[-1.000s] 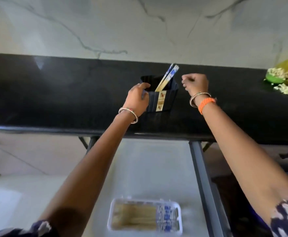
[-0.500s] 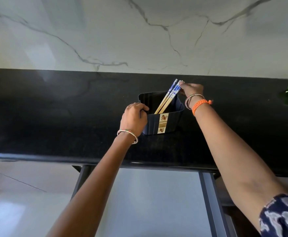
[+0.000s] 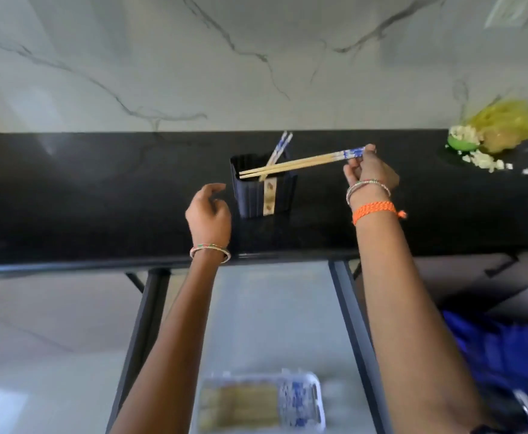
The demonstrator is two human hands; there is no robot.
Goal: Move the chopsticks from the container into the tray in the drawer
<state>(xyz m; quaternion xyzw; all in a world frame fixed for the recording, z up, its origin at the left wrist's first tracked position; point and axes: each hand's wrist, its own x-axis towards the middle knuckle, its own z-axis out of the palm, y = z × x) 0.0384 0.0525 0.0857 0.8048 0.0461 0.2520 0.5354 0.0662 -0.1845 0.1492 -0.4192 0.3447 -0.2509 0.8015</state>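
Observation:
A dark ribbed container (image 3: pixel 264 195) stands on the black countertop (image 3: pixel 100 195). Two blue-topped wooden chopsticks (image 3: pixel 280 148) still lean inside it. My right hand (image 3: pixel 367 169) pinches a pair of chopsticks (image 3: pixel 300 163) by their blue ends; they lie almost level above the container's mouth. Just left of the container, my left hand (image 3: pixel 208 211) hovers with fingers curled and apart, not touching it. Below, a clear plastic tray (image 3: pixel 317 402) in the open drawer (image 3: pixel 275 308) holds several chopsticks (image 3: pixel 240 405) laid flat.
A marble wall rises behind the counter. A green dish with chopped white bits (image 3: pixel 463 140) and a yellow bag (image 3: pixel 507 126) sit at the far right of the counter. Dark drawer rails (image 3: pixel 355 333) flank the drawer. Blue cloth (image 3: pixel 500 349) shows at the lower right.
My right hand took a pair of chopsticks from the container and drew them out to the right. My left hand let go of the container's rim.

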